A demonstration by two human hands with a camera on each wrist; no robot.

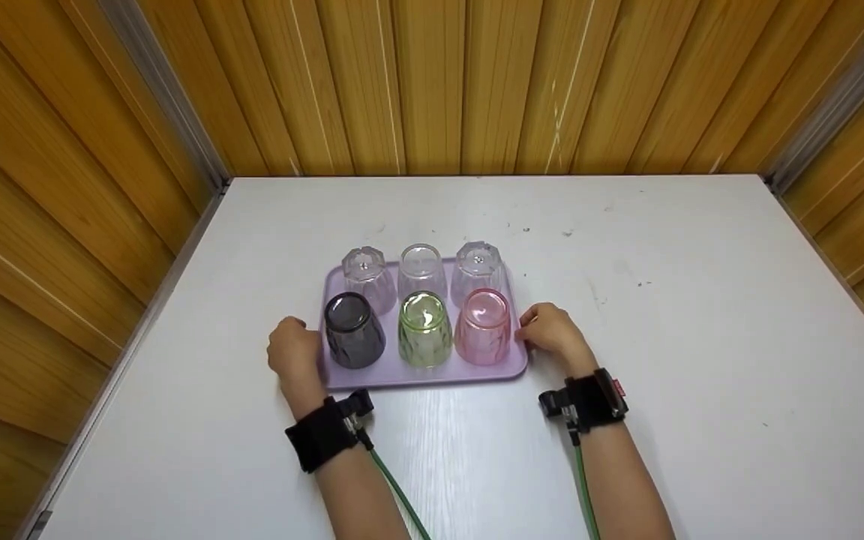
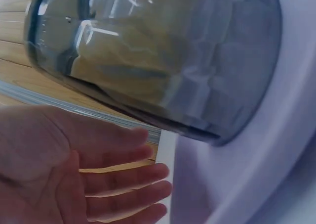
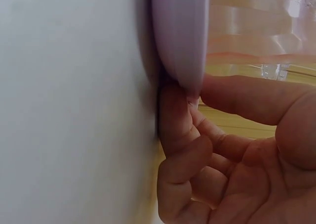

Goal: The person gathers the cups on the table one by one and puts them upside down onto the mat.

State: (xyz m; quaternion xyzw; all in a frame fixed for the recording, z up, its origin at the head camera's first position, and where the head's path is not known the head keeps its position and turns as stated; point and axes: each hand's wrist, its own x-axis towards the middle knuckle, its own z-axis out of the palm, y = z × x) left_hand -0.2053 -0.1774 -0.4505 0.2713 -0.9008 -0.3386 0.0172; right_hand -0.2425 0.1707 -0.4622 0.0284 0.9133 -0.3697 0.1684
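Note:
A lilac tray [image 1: 409, 379] lies on the white table, bearing two rows of upturned glasses. In front stand a dark grey glass [image 1: 355, 330], a green glass [image 1: 424, 330] and a pink glass [image 1: 484, 328]. Behind them are three clear ones, among them a middle clear glass [image 1: 421, 270]. My left hand [image 1: 295, 351] is at the tray's left edge, beside the dark grey glass; the left wrist view shows its fingers [image 2: 128, 187] extended, holding nothing. At the right edge my right hand [image 1: 552, 334] pinches the tray's rim [image 3: 180, 36], thumb on top and curled fingers beneath.
The white table [image 1: 702, 315] extends around the tray, with small dark marks toward the back. Wood-look panels [image 1: 432, 90] enclose the back and sides. Black wrist straps, such as the left strap [image 1: 321, 436], carry green cables [image 1: 400, 487] running toward the front.

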